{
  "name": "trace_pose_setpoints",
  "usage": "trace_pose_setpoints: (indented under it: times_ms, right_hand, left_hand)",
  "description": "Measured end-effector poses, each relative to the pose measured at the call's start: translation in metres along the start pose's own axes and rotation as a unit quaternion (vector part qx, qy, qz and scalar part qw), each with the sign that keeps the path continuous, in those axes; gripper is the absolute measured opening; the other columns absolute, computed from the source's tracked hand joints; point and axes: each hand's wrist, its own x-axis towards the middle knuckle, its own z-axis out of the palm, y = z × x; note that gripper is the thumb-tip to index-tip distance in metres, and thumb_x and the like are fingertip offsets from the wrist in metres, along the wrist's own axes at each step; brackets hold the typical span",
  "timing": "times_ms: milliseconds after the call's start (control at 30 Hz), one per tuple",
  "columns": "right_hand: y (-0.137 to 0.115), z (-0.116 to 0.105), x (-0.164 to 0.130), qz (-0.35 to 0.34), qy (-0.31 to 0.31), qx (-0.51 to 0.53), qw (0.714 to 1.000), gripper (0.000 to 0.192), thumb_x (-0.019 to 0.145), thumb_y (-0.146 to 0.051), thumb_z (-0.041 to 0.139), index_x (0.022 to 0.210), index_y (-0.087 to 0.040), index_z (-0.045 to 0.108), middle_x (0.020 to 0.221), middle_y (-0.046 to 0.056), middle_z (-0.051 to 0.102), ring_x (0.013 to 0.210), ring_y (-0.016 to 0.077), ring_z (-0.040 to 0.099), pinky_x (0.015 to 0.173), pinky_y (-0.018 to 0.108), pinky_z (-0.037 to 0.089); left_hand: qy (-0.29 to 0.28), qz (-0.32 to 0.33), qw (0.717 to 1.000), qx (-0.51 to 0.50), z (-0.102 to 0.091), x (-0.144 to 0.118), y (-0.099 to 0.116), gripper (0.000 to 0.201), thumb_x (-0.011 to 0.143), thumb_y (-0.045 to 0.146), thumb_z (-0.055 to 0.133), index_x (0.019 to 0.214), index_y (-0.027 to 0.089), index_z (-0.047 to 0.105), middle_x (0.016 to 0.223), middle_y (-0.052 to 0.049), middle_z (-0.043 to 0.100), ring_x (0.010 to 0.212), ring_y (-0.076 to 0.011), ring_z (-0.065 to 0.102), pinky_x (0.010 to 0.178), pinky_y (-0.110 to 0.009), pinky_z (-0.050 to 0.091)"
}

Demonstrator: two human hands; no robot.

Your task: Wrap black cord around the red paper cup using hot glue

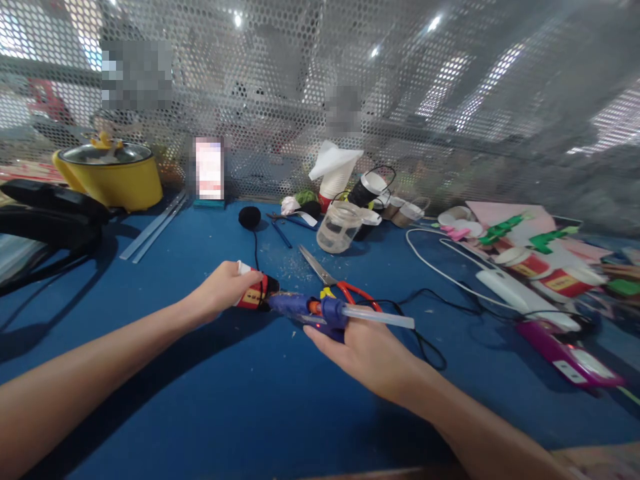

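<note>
My left hand (223,288) is closed around a red paper cup (253,293) with a white rim, lying on its side. Black yarn covers the cup's right end, and a strand runs up from it to a black yarn ball (249,217). In my right hand (367,347) is a blue glue gun (300,305), its nozzle at the yarn-covered end of the cup; whether it touches I cannot tell. A clear glue stick (380,316) sticks out of its back. Just behind the gun lie open scissors (325,275) with red handles.
A clear plastic jar (340,228) stands behind the scissors, near several yarn-wrapped cups. Spare glue sticks (155,227) and a yellow pot (117,177) are at left. Cables lead right to a purple power strip (567,357). Perforated metal (280,87) closes off the back.
</note>
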Motion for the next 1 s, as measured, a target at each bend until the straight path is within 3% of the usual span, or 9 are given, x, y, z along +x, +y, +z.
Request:
trace_pose_setpoints:
  times_ms: [200, 433, 700, 1000]
  right_hand:
    - [0.000, 0.000, 0.001, 0.008, 0.030, -0.016, 0.999, 0.020, 0.075, -0.028, 0.045, 0.082, -0.015, 0.059, 0.070, 0.004, 0.062, 0.067, 0.0183, 0.058, 0.062, 0.026, 0.044]
    - [0.000, -0.003, 0.002, 0.038, 0.000, 0.061, 0.997, 0.020, 0.074, -0.027, 0.047, 0.084, -0.015, 0.058, 0.075, 0.005, 0.063, 0.069, 0.0184, 0.059, 0.062, 0.027, 0.045]
    - [-0.001, -0.009, 0.009, 0.072, 0.004, 0.133, 0.988, 0.014, 0.075, -0.026, 0.045, 0.077, -0.018, 0.056, 0.043, -0.005, 0.049, 0.041, 0.0127, 0.051, 0.046, 0.024, 0.042]
    - [-0.001, -0.012, 0.014, 0.096, -0.012, 0.163, 0.982, 0.012, 0.075, -0.023, 0.044, 0.075, -0.017, 0.054, 0.038, -0.006, 0.047, 0.034, 0.0109, 0.046, 0.038, 0.022, 0.039]
  left_hand:
    - [-0.004, 0.004, 1.000, -0.003, 0.000, -0.002, 0.003, 0.019, 0.060, 0.032, 0.050, 0.054, 0.014, 0.051, 0.048, 0.000, 0.051, 0.044, -0.0107, 0.044, 0.040, -0.021, 0.025]
    - [0.008, 0.021, 1.000, 0.018, -0.001, 0.000, -0.003, 0.020, 0.061, 0.033, 0.049, 0.052, 0.015, 0.049, 0.045, 0.002, 0.046, 0.041, -0.0093, 0.040, 0.039, -0.021, 0.023]
    - [-0.012, 0.047, 0.997, 0.057, -0.002, -0.002, -0.001, 0.023, 0.063, 0.035, 0.047, 0.049, 0.017, 0.041, 0.043, 0.006, 0.034, 0.039, -0.0071, 0.028, 0.040, -0.022, 0.020]
    - [-0.002, 0.049, 0.996, 0.077, -0.002, -0.006, 0.003, 0.026, 0.064, 0.034, 0.045, 0.047, 0.018, 0.034, 0.042, 0.006, 0.029, 0.040, -0.0066, 0.025, 0.039, -0.021, 0.016]
